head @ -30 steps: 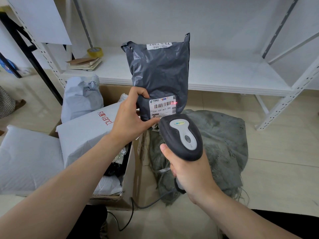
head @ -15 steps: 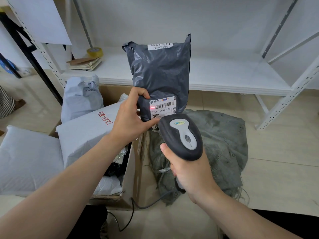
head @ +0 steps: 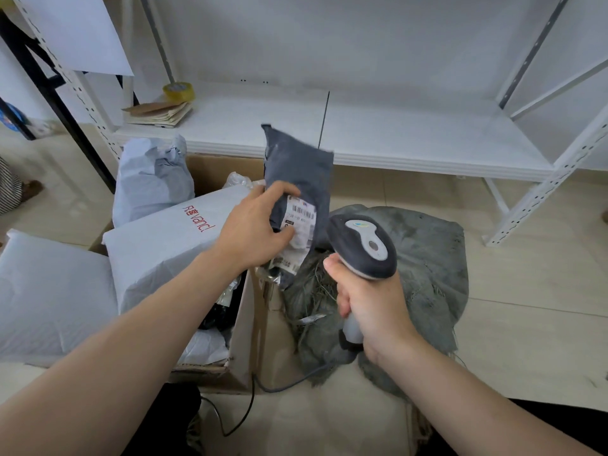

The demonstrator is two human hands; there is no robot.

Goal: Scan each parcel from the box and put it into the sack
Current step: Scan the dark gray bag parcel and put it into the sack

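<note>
My left hand [head: 255,227] grips a dark grey plastic parcel [head: 301,179] at its lower left, thumb on the white barcode label. The parcel hangs tilted and blurred over the gap between the cardboard box [head: 245,340] and the grey-green sack [head: 424,258]. My right hand [head: 371,307] holds a dark grey handheld scanner [head: 363,246] by its handle, its head just right of the parcel's lower end. The sack lies crumpled on the floor to the right of the box. A large white parcel with red lettering [head: 164,245] lies on top of the box.
A bunched white bag [head: 149,177] stands at the box's far left and a flat white parcel [head: 49,297] lies beside it on the left. Behind stands a white metal shelf [head: 394,136] with a tape roll [head: 178,91] and paper envelopes [head: 158,111]. The scanner cable [head: 253,390] trails on the floor.
The dark parcel has dropped lower and turned edge-on, tilting toward the sack. The red scan light on the label is gone. The scanner has shifted slightly right.
</note>
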